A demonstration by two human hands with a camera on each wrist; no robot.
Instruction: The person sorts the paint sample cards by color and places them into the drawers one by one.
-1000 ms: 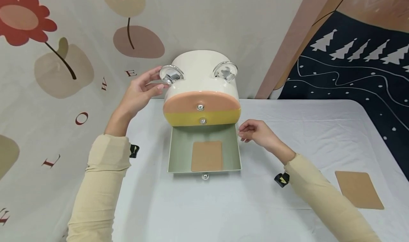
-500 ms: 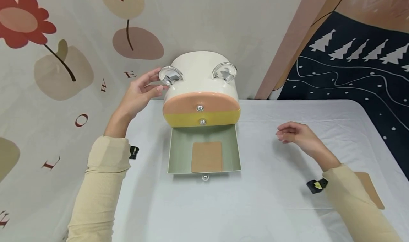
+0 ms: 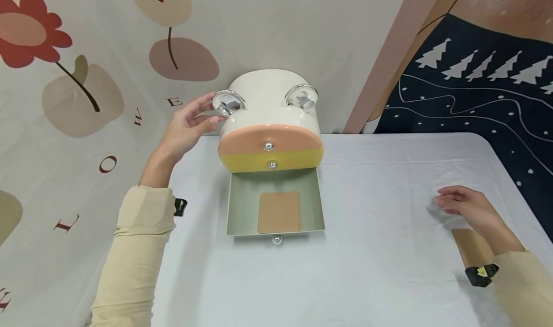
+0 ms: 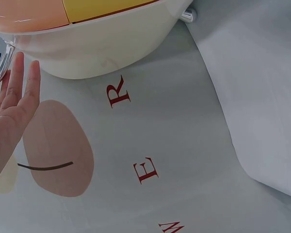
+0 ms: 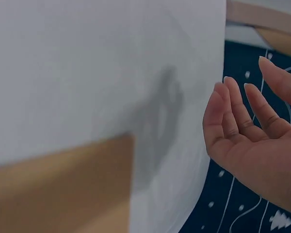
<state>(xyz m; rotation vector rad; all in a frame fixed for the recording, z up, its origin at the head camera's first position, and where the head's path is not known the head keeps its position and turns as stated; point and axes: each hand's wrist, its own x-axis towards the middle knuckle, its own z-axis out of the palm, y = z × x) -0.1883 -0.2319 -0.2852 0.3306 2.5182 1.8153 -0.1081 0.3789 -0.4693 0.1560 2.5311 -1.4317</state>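
A small white drawer cabinet (image 3: 270,96) with a peach drawer front (image 3: 246,139), a yellow one (image 3: 242,163) and silver knobs stands against the wall. Its lowest, green drawer (image 3: 242,207) is pulled out, and a flat brown card (image 3: 279,211) lies inside. My left hand (image 3: 183,127) rests at the cabinet's left round silver ear (image 3: 228,103), fingers fairly straight beside it. On the right, my right hand (image 3: 471,209) hovers over the table with relaxed, slightly bent fingers and holds nothing. Partly under that forearm lies a second brown card (image 3: 471,248).
A white cloth (image 3: 367,269) covers the table. Behind the cabinet hangs a pale wall cloth (image 3: 268,24) with flowers and letters. Dark fabric with white trees (image 3: 458,96) lies beyond the table's right edge.
My right hand has moved away from the open drawer's right side, rightward to near the second brown card. The left hand stays at the silver ear, and the drawer has not moved.
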